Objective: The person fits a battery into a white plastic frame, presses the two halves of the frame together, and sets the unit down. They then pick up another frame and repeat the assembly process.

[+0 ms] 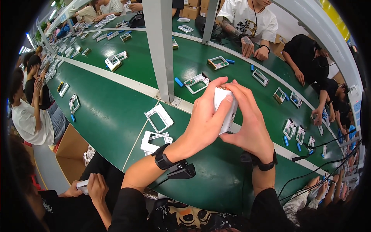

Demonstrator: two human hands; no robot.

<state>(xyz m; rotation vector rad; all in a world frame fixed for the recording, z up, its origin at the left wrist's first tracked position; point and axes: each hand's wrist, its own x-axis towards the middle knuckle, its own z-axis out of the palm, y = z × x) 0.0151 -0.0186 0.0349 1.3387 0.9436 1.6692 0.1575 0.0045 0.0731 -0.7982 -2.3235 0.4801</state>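
Both hands are raised above the green table, closed around a white plastic casing [222, 101]. My left hand [204, 118] grips its left side, with the thumb lying along the front face. My right hand [250, 120] wraps its right side, fingers over the top edge and thumb low down. Small openings show along the casing's side; its back is hidden by the hands. Left of my left hand, an empty white frame [159, 118] lies on the table, with other white frame parts [154, 142] nearer to me.
A grey post [159, 50] rises beyond my hands from a pale metal strip [116, 79]. Further off lie open casings [197, 83] and blue cylinders [179, 82]. Black cables [320, 166] hang at the right. Close at left, a co-worker's hands [91, 187] hold a white part.
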